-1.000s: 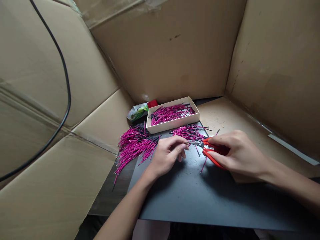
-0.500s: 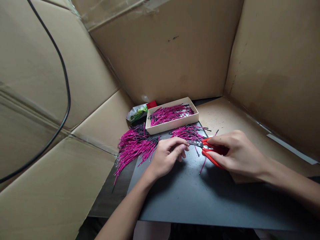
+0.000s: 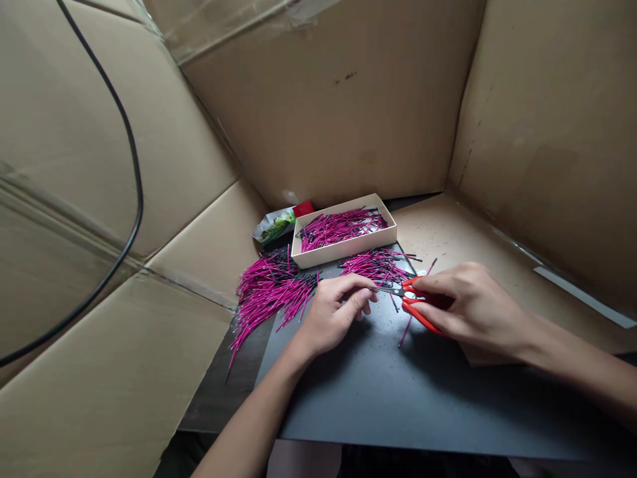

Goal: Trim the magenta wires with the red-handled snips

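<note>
My right hand (image 3: 465, 305) is closed round the red handles of a pair of scissors (image 3: 423, 312). The dark blades point left and reach the fingertips of my left hand (image 3: 338, 309). Those fingers are pinched together; whatever lies between them is too small and hidden to make out. Just beyond both hands is a pile of short magenta wires with black ends (image 3: 375, 265). A single magenta wire (image 3: 405, 330) lies on the grey mat (image 3: 348, 398) below the blades, among small dark specks.
A cream box (image 3: 343, 251) of similar wires stands behind the hands. To its left lie a larger wire heap (image 3: 271, 292) and a green and white packet (image 3: 275, 224). Cardboard walls (image 3: 323, 119) enclose the table, and a black cable (image 3: 132, 153) hangs at left.
Both hands stay almost in place, with the blades still at the left fingertips. The whole view has shifted very slightly.
</note>
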`<action>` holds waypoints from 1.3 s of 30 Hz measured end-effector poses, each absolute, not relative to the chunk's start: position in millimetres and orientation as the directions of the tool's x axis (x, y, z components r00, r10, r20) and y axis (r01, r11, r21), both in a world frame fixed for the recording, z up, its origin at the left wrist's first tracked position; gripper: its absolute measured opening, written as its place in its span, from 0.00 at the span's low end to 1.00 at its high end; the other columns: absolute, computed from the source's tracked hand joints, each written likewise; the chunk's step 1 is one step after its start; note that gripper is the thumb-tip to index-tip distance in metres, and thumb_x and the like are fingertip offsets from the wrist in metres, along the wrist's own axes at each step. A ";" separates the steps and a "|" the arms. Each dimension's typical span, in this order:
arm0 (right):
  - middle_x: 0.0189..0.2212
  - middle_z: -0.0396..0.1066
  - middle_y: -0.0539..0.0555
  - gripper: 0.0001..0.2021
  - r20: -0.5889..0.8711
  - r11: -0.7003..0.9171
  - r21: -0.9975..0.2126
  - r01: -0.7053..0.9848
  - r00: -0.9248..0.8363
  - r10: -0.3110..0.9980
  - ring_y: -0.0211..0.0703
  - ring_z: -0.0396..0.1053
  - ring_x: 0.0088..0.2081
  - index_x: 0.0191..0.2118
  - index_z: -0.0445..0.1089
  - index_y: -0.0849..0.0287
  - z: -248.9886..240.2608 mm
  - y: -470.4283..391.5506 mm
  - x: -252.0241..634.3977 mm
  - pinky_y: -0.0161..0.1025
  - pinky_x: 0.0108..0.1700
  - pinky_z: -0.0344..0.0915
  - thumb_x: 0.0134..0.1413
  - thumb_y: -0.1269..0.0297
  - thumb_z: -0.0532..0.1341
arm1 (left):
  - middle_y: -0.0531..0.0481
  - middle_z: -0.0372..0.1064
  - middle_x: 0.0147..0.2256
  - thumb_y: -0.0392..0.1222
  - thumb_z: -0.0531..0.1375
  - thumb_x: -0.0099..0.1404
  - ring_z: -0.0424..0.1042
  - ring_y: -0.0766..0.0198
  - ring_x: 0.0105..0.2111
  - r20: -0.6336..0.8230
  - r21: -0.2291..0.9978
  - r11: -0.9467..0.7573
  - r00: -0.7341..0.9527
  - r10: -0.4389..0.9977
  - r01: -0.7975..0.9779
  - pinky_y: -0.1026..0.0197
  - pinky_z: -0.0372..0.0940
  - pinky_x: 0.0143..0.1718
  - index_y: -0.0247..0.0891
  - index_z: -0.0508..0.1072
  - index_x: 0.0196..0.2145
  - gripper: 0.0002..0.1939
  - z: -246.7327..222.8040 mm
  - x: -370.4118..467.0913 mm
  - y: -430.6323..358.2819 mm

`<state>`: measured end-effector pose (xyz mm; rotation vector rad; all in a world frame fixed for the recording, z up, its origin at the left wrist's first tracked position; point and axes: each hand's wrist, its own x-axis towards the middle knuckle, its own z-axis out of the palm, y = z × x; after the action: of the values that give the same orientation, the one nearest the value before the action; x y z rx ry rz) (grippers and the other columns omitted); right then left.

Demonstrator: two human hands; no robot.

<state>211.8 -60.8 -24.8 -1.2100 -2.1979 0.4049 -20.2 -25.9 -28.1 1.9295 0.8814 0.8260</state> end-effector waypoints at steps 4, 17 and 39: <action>0.20 0.70 0.51 0.10 0.353 0.513 -0.518 0.685 -0.375 0.857 0.35 0.63 0.21 0.35 0.77 0.61 -23.3 -60.8 209.9 0.36 0.26 0.54 0.54 0.63 0.59 | 0.48 0.70 0.30 0.39 0.55 0.68 0.67 0.69 0.24 0.213 0.879 -0.397 0.526 0.823 0.265 0.67 0.64 0.25 0.31 0.72 0.37 0.09 -28.2 -19.9 -26.1; 0.23 0.74 0.52 0.11 0.332 0.493 -0.497 0.714 -0.368 0.868 0.37 0.66 0.23 0.37 0.77 0.59 -25.0 -61.2 208.1 0.36 0.26 0.57 0.52 0.64 0.59 | 0.50 0.69 0.27 0.38 0.56 0.66 0.66 0.70 0.24 0.179 0.841 -0.408 0.529 0.829 0.356 0.68 0.61 0.25 0.32 0.72 0.35 0.08 -24.7 -20.5 -27.1; 0.24 0.74 0.53 0.11 0.369 0.542 -0.478 0.691 -0.402 0.838 0.37 0.67 0.23 0.38 0.77 0.60 -25.4 -61.1 210.6 0.36 0.27 0.57 0.55 0.64 0.58 | 0.49 0.69 0.26 0.39 0.56 0.67 0.65 0.70 0.23 0.206 0.850 -0.424 0.544 0.813 0.312 0.66 0.62 0.26 0.31 0.74 0.33 0.10 -25.9 -19.9 -25.6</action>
<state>210.6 -61.1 -25.4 -1.2302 -2.2051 0.3334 -19.9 -25.6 -25.9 1.9827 0.9096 0.7954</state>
